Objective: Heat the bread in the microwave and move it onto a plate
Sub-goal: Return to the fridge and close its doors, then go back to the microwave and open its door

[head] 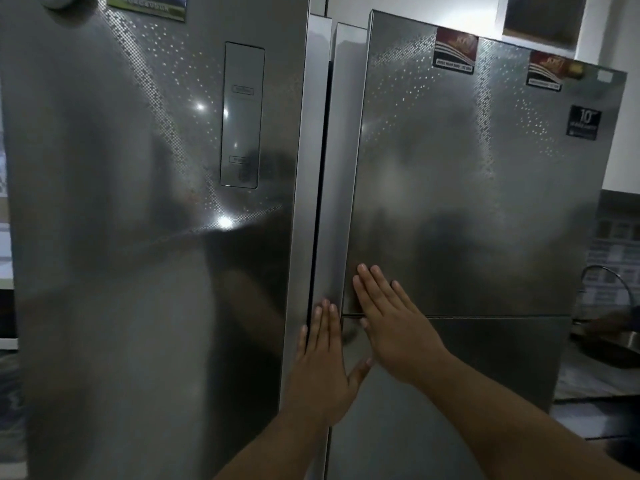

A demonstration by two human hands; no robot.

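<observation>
A tall silver side-by-side fridge fills the head view. My left hand (323, 362) lies flat with straight fingers over the seam by the left door (138, 237) and its handle strip. My right hand (388, 317) presses flat against the lower edge of the right upper door (467, 202), fingers straight and spread. That right door stands slightly ajar, with a dark gap (320, 168) between the two doors. No bread, microwave or plate is in sight.
A control panel (242, 116) sits on the left door. Stickers (455, 51) mark the right door's top. A separate lower door panel (467, 358) sits under the right door. At the far right are a counter, a sink (613, 344) and a curved tap (606, 275).
</observation>
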